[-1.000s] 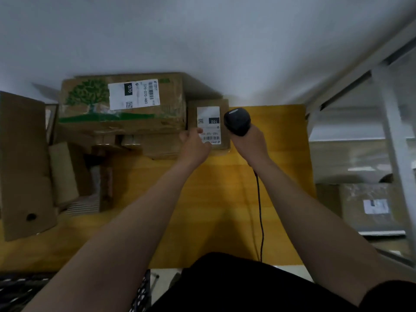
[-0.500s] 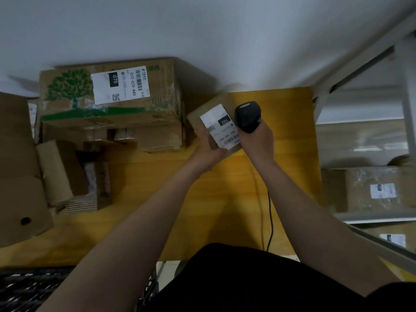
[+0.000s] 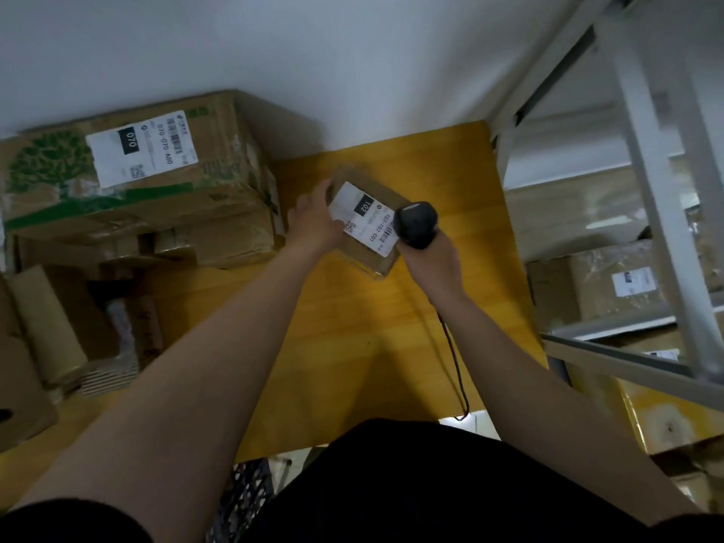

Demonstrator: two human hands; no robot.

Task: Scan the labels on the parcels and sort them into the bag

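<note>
Small parcel [image 3: 368, 223] — 102; big box [image 3: 156, 178] — 070

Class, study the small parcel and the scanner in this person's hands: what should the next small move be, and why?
Probably aim the scanner at the barcode and trigger it: the left hand holds the small parcel label-up, and the right hand grips the scanner right beside that barcode.

A parcel sorting room, stacked cardboard boxes [image 3: 156, 182] with shipping labels [image 3: 141, 148] at my yellow work table [image 3: 352, 346], grey metal shelving [image 3: 662, 213] holding more labelled parcels [image 3: 611, 284], a corded barcode scanner [image 3: 417, 225] in my right hand [image 3: 435, 264], a small labelled parcel [image 3: 368, 217] in my left hand [image 3: 313, 221].
</note>
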